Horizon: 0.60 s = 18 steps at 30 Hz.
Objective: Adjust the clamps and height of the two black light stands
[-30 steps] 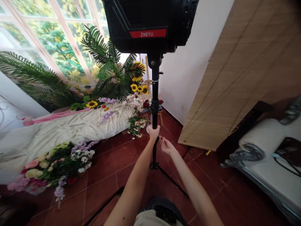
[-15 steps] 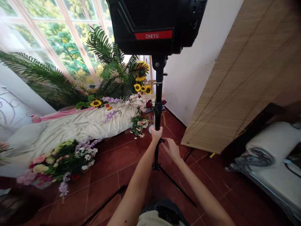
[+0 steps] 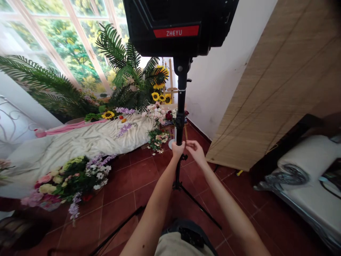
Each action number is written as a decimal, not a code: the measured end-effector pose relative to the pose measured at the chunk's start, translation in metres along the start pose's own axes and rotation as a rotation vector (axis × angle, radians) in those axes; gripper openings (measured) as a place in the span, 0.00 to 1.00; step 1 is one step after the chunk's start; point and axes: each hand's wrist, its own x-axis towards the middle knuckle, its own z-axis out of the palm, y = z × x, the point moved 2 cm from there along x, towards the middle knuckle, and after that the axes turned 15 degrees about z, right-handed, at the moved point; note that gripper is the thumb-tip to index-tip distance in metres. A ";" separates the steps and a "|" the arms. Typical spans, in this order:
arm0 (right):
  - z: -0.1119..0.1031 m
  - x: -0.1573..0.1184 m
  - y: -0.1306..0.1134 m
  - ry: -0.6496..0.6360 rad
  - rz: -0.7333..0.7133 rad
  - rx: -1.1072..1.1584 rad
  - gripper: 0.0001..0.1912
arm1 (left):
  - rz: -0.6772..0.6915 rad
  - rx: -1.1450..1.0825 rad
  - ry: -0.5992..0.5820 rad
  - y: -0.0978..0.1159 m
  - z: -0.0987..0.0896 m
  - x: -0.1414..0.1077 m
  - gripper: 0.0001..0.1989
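A black studio light (image 3: 181, 16) with a red "ZHEYU" label sits on top of an upright black light stand (image 3: 181, 106). My left hand (image 3: 178, 150) is wrapped round the pole, a little below its collar joint. Just right of the pole is my right hand (image 3: 196, 150), fingers loosely bent and apart, with nothing seen in them. Its fingertips are close to my left hand; whether they touch the pole I cannot tell. A dark knob (image 3: 184, 156) sticks out of the pole below both hands. The stand's legs (image 3: 199, 206) spread over the floor.
A low bed (image 3: 87, 138) with cream cloth lies left, with flower arrangements (image 3: 66, 181) at its front. Palm leaves and sunflowers (image 3: 160, 96) stand by the window. On the right are a woven screen (image 3: 245, 89) and a cream seat with a rolled cushion (image 3: 303, 160). Red tiles (image 3: 119, 206) cover the floor.
My right hand has moved up from beside the knob to the level of my left hand. My left hand has kept its grip on the pole. The view has shifted slightly.
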 end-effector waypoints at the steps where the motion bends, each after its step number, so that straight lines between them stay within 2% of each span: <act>1: 0.002 0.005 -0.022 -0.001 -0.071 0.025 0.14 | -0.003 -0.005 -0.001 0.000 0.000 0.000 0.17; 5: 0.024 0.027 -0.105 -0.116 -0.356 -0.022 0.31 | -0.008 -0.025 -0.009 -0.002 -0.001 0.000 0.17; 8: 0.045 0.044 -0.137 -0.205 -0.427 -0.112 0.35 | 0.009 -0.012 -0.003 -0.006 0.001 0.001 0.17; 12: 0.060 0.063 -0.143 -0.226 -0.391 -0.193 0.26 | -0.005 0.019 0.002 -0.007 0.000 0.002 0.17; 15: 0.059 0.069 -0.141 -0.243 -0.393 -0.210 0.23 | -0.040 -0.021 -0.090 -0.005 -0.005 -0.002 0.14; 18: 0.056 0.067 -0.135 -0.344 -0.376 -0.224 0.22 | 0.014 -0.134 -0.176 -0.004 -0.016 -0.012 0.16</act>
